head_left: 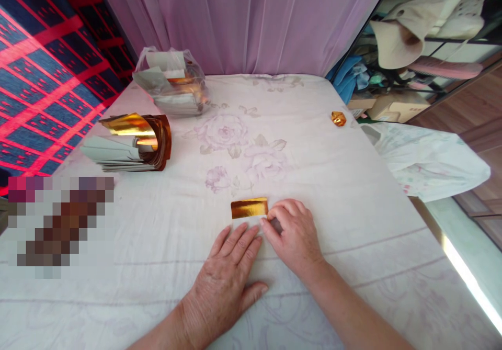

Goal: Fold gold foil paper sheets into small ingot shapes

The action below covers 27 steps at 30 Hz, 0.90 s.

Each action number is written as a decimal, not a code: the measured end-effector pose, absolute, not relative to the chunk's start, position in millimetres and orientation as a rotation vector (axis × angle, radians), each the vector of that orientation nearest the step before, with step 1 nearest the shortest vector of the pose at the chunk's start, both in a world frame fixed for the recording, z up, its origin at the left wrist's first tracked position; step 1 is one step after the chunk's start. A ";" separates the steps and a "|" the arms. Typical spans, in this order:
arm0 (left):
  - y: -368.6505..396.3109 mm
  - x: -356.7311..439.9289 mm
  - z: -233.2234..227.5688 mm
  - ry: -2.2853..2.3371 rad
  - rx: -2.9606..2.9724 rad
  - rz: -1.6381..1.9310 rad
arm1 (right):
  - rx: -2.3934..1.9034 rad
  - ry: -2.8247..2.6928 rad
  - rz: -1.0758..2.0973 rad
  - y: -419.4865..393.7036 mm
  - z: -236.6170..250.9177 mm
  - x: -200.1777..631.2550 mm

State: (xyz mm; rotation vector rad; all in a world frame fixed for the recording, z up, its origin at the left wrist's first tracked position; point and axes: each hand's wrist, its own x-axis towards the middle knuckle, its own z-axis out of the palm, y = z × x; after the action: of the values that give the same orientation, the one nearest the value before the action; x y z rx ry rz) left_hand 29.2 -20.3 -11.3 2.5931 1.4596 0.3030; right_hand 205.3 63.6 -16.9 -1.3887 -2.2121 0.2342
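A small sheet of gold foil paper (249,208) lies on the floral cloth in front of me, gold along its far part and pale along its near edge. My left hand (231,269) lies flat with fingers stretched out, the fingertips resting on the paper's near edge. My right hand (296,235) has its thumb and index finger pinched at the paper's right corner, the other fingers curled. Beyond, to the left, stands a curved stack of gold-and-pale foil sheets (157,148). A small folded gold piece (338,119) sits at the far right of the cloth.
A clear plastic bag (188,86) with more such sheets stands at the back left. The floral cloth (333,182) covers the table. A purple curtain (243,20) hangs behind. On the right is a shelf with a hat (403,25) and boxes. A blurred-out patch covers the left side.
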 end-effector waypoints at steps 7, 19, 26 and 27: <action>-20.2 28.6 -12.5 1.466 2.605 0.293 | -1.420 -2.152 0.266 63.4 -18.0 205.0; -21.1 29.6 -13.6 1.477 2.576 0.295 | -1.360 -2.179 0.301 64.3 -16.4 207.1; -20.8 29.9 -13.3 1.472 2.569 0.313 | -1.372 -2.212 0.348 62.8 -12.6 207.9; -20.8 29.9 -13.4 1.474 2.566 0.316 | -1.370 -2.222 0.349 62.9 -12.3 208.4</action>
State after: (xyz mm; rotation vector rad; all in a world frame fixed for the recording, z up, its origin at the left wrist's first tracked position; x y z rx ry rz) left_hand 29.9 -20.8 -13.4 2.5659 1.4737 0.3162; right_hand 208.4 62.9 -12.3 -1.3696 -2.2220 0.3486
